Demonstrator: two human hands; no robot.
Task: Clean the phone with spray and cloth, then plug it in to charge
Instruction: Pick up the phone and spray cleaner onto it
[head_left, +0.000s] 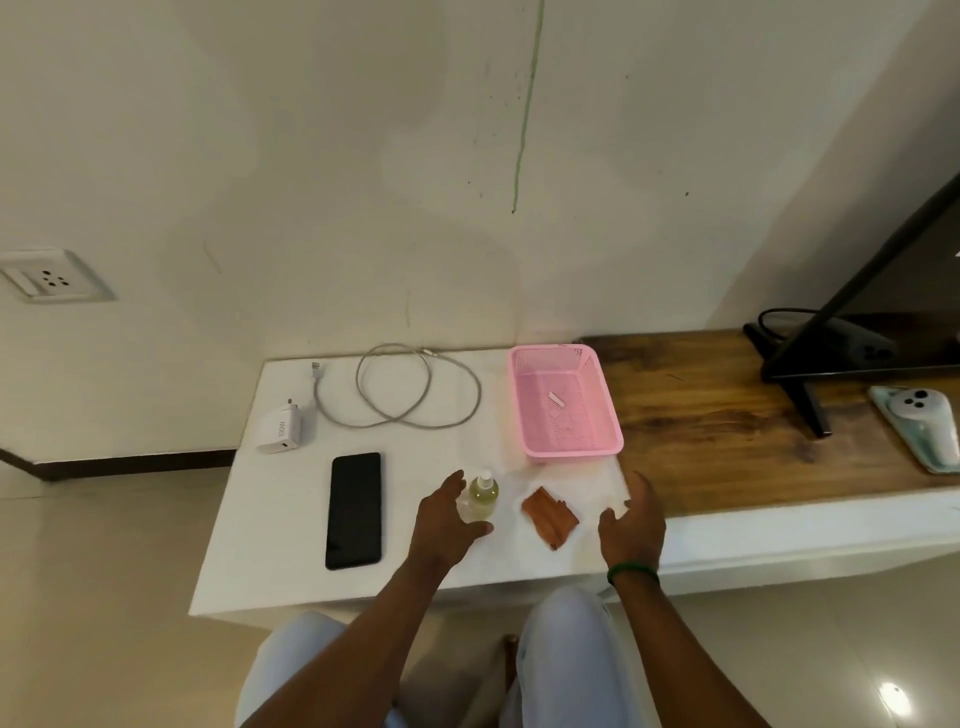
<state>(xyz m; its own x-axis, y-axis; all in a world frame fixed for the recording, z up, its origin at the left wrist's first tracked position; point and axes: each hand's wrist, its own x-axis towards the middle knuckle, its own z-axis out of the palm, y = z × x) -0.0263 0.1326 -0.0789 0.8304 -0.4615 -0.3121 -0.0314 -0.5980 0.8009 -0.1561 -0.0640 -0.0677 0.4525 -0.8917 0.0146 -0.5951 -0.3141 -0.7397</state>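
A black phone (354, 510) lies face up on the white table (249, 561), left of centre. A small spray bottle (483, 496) of yellowish liquid stands upright near the table's middle. My left hand (447, 525) is spread just left of the bottle, fingers and thumb apart around its side, not closed on it. A folded orange-brown cloth (549, 517) lies right of the bottle. My right hand (631, 525) hovers open to the right of the cloth, holding nothing. A white charger adapter (283, 427) and a coiled grey cable (410, 395) lie at the back of the table.
A pink plastic basket (602, 441) with one small white item stands at the back right. A wall socket (49, 278) is on the wall far left. On the wooden counter (701, 431) to the right stand a dark screen's foot (802, 400) and another phone (919, 426).
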